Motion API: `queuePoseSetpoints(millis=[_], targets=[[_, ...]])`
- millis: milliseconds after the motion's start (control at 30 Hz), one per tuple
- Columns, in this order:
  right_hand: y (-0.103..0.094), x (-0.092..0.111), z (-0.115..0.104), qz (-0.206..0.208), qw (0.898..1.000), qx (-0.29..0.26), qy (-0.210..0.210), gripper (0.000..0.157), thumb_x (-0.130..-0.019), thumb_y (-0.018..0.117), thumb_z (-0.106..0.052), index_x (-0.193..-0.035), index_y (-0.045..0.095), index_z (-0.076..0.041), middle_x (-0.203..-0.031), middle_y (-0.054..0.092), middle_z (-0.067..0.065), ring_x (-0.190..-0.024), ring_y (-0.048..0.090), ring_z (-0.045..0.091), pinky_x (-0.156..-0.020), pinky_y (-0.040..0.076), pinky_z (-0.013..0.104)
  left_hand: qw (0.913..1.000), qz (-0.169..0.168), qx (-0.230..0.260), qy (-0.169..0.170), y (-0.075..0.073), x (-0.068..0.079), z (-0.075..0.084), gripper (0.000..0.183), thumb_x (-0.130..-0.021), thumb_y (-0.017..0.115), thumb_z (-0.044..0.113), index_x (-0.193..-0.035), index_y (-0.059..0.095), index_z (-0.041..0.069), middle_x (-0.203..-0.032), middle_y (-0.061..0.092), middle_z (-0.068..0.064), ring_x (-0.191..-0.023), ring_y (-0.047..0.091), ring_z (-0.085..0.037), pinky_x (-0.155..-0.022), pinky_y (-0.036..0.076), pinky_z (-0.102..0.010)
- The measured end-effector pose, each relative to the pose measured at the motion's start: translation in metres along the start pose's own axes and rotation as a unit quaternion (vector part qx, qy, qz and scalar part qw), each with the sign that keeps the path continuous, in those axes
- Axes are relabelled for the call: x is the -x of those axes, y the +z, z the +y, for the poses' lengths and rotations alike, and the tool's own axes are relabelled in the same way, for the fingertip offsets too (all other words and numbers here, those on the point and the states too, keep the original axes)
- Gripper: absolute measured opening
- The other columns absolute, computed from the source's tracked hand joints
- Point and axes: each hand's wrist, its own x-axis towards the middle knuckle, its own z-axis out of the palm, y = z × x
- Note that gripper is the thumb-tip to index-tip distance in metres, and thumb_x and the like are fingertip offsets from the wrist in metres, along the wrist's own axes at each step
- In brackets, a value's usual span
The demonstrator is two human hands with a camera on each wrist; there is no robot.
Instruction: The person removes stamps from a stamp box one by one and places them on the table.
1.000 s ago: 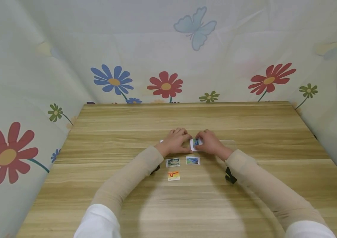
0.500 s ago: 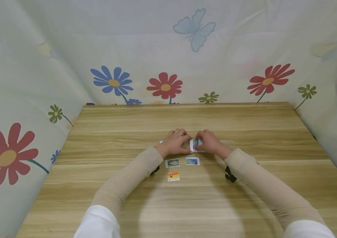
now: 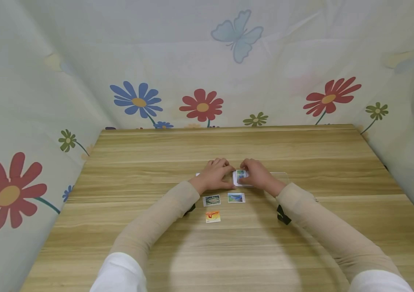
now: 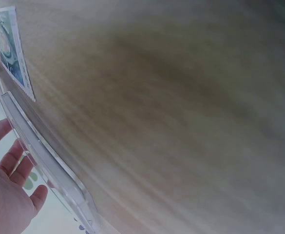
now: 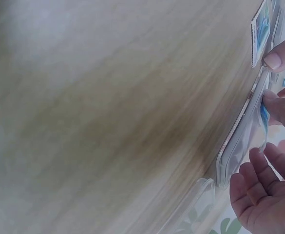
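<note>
My right hand (image 3: 259,175) pinches a blue-green postage stamp (image 3: 241,174) between thumb and fingers, over a flat clear plastic case with a white inside (image 5: 235,141). Seen from the right wrist, the stamp bends upright by the thumb tip, and the other fingers curl loosely behind it. My left hand (image 3: 214,176) arches across the left part of the case, thumb at its near edge and fingers at the far side, holding it. Its palm and fingers show behind the case (image 4: 49,161) in the left wrist view. Both hands cover much of the case.
Nearer on the wooden table (image 3: 243,251) lie a dark green stamp (image 3: 212,200), a blue stamp (image 3: 236,197) and a yellow-red stamp (image 3: 212,216). A clear plastic lid-like piece (image 3: 281,176) extends right, under the right wrist. A flowered cloth (image 3: 177,61) hangs behind the table.
The pinched stamp shows slightly more upright beside the right thumb. Both hands otherwise stay nearly in place, and the loose stamps have not moved.
</note>
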Motion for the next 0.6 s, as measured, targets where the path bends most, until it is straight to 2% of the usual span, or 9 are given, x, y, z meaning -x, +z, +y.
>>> queuePoseSetpoints(millis=[233, 600], targets=[[-0.0003, 0.0003, 0.0006, 0.0, 1.0, 0.028, 0.004, 0.04, -0.073, 0.076, -0.023, -0.102, 0.061, 0.0, -0.094, 0.057, 0.014, -0.086, 0.05, 0.024, -0.075, 0.043, 0.036, 1.0, 0.001, 0.002, -0.001, -0.0009, 0.0004, 0.0009, 0.064, -0.08, 0.056, 0.061, -0.131, 0.048, 0.022, -0.127, 0.043, -0.003, -0.119, 0.036, -0.019, -0.102, 0.029, -0.04], [0.0, 0.0014, 0.0004, 0.007, 0.999, 0.046, 0.007, 0.038, -0.074, 0.076, -0.026, -0.1, 0.062, -0.003, -0.092, 0.058, 0.012, -0.083, 0.051, 0.023, -0.073, 0.043, 0.035, 1.0, 0.0, 0.004, -0.003, -0.001, 0.0007, 0.0012, 0.064, -0.08, 0.056, 0.06, -0.131, 0.049, 0.022, -0.127, 0.043, -0.003, -0.118, 0.036, -0.019, -0.103, 0.028, -0.04]])
